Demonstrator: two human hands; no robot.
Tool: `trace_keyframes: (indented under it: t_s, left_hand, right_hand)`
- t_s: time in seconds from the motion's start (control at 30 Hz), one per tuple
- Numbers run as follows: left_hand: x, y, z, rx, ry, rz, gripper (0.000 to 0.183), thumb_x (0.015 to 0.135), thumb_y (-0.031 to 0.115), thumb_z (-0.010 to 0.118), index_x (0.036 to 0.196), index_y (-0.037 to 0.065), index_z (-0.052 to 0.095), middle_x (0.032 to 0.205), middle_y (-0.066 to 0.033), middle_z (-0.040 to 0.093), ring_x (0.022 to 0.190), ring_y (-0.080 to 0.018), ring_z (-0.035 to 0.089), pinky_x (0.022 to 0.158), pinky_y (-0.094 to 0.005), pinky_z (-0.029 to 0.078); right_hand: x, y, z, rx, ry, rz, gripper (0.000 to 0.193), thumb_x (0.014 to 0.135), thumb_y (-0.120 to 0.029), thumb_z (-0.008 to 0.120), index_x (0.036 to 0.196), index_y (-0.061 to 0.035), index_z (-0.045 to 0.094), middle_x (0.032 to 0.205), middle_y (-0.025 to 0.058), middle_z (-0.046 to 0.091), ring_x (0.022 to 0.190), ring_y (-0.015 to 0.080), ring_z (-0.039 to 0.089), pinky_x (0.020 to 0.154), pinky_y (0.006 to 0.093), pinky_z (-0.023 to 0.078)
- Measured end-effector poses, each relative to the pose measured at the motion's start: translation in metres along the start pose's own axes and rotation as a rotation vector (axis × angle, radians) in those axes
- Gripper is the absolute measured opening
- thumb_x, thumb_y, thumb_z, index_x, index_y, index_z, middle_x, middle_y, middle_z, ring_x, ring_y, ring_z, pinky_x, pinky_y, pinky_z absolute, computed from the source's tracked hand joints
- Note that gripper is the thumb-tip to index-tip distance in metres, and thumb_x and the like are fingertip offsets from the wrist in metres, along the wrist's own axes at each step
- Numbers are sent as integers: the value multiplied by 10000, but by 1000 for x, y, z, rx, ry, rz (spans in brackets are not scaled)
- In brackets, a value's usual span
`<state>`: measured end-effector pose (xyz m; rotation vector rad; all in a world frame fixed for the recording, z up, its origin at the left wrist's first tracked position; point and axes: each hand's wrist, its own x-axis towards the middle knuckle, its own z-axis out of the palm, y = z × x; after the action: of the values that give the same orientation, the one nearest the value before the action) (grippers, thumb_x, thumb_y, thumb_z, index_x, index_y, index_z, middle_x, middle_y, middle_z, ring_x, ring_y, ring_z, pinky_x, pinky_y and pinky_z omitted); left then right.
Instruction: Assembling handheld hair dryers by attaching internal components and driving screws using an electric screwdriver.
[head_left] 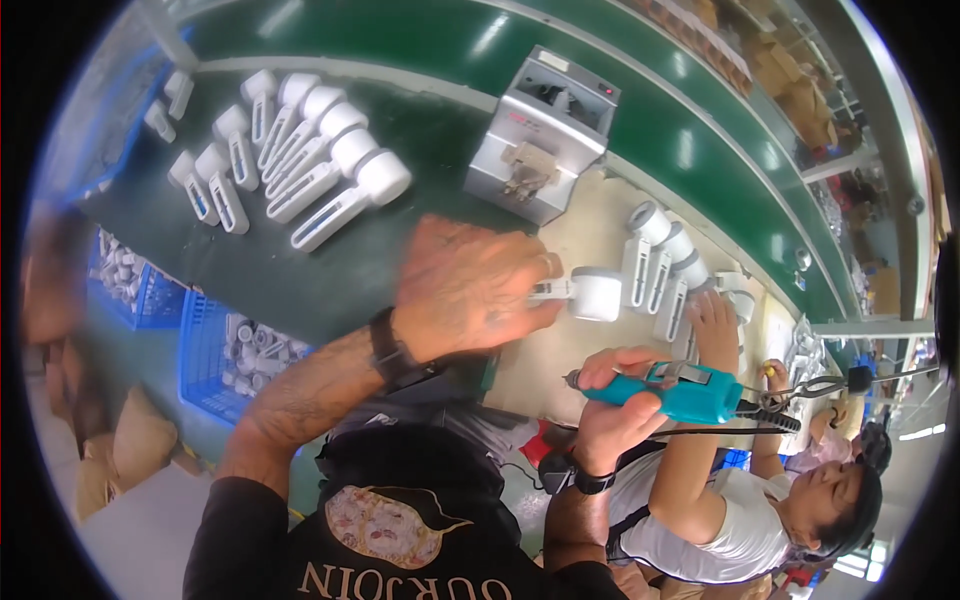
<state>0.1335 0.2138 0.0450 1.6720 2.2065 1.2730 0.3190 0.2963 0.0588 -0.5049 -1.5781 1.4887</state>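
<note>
1. Part (597, 294): its stem lies between the fingertips of your left hand (470, 290), its round head just beyond them, to the right.
2. Those fingers pinch the stem narrowly.
3. Your right hand (612, 425) grips the driver (690, 393), tip near the part.

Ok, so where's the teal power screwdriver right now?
In the head view, the teal power screwdriver is right of centre, in the right hand, just below the white part held by the left hand.
</note>
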Motion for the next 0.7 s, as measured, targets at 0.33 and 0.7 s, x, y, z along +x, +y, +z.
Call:
trace_keyframes:
  t_s: [0.33, 0.7]
  left_hand:
    - [-27, -64, -24, 107, -41, 134, 298, 855, 306, 774, 1022, 64, 723, 1032, -90, 622, 1070, -279, 556, 942, -403, 479]
    - [-34, -68, -20, 47, -32, 145, 420, 914, 401, 725, 1241, 143, 668, 1077, -40, 621, 1022, -243, 573, 939, -381, 448]
  right_hand:
    - [85, -1, 62, 175, -109, -126, 663, 1006, -644, 512, 1095, 11, 563, 711, 60, 508, 633, 191, 518, 591, 336, 437]
    - [157, 49, 138, -70, -178, -189, 411, 1076, -379, 519, 1076, 26, 587, 735, 75, 614, 680, 170, 615, 606, 299, 466]
